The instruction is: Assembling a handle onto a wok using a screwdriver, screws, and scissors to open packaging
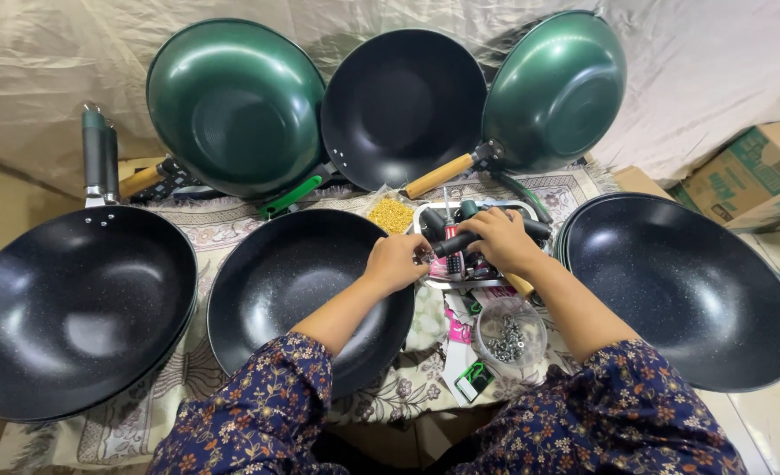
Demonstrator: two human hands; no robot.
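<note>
At centre frame, the right hand (500, 239) is clamped on a black handle (454, 243) over the tray (425, 211), while the left hand (396, 261) pinches together at its end. A slip could likely knock the bowl of screws (510, 332) just below, scattering them over the surface.

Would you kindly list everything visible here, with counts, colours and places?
black woks: four, black; left, centre, right stack, one propped at back
green woks: two, green; propped at back left and back right
tray of handles: one, pale, holding dark handles; under the hands
bag of yellow pieces: one, yellow; behind centre wok
bowl of screws: one, clear, silvery screws; front centre
cardboard box: one, brown and green; far right
patterned cloth: one, pale; under woks
left hand: at centre wok's rim
right hand: gripping a black handle
</note>
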